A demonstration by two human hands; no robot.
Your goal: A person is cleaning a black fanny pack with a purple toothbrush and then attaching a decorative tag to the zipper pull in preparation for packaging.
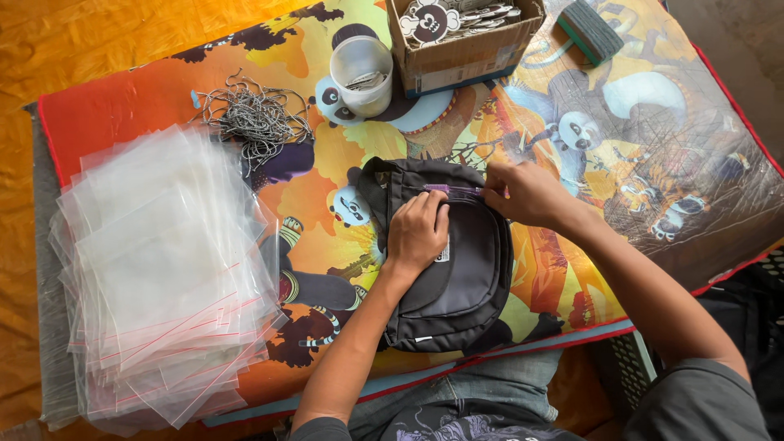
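A small black and grey bag (pixel 457 286) lies on a colourful cartoon-printed mat (pixel 653 163) in front of me. My left hand (pixel 416 233) presses flat on the bag's upper part, fingers curled near its purple zipper (pixel 453 189). My right hand (pixel 527 194) pinches the right end of that zipper at the bag's top edge. The zipper pull itself is hidden by my fingers.
A thick stack of clear zip bags (pixel 163 269) lies at the left. A tangle of metal ball chains (pixel 257 118) lies behind it. A white plastic cup (pixel 362 75), a cardboard box (pixel 465 57) of flat keychain pieces and a green-grey block (pixel 590 31) stand at the far edge.
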